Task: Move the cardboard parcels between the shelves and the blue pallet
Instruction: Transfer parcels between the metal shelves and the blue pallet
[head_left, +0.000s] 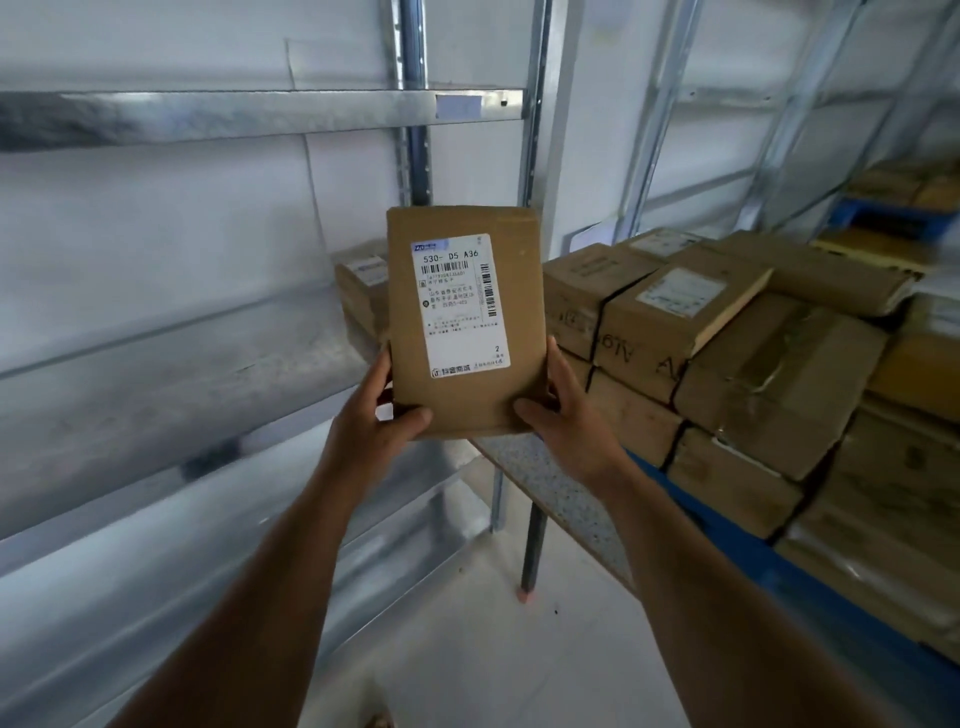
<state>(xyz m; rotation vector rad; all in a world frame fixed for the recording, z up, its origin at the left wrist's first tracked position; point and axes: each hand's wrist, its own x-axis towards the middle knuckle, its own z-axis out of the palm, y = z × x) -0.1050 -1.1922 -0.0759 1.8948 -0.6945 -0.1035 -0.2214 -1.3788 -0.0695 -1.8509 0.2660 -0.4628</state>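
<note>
A flat cardboard parcel (464, 322) with a white shipping label is held upright in front of me, label facing me. My left hand (382, 415) grips its lower left corner, thumb across the front. My right hand (563, 408) grips its lower right corner the same way. To the right, several cardboard parcels (727, 364) lie stacked on a blue pallet (779, 566). The metal shelves (208, 119) run along the left, and one small parcel (358, 291) stands at the far end behind the held one.
A speckled board on a dark leg (532, 551) juts out under the held parcel. More parcels on another blue pallet (893, 208) sit at the far right. Shelf uprights (415, 130) stand behind. Pale floor lies below between my arms.
</note>
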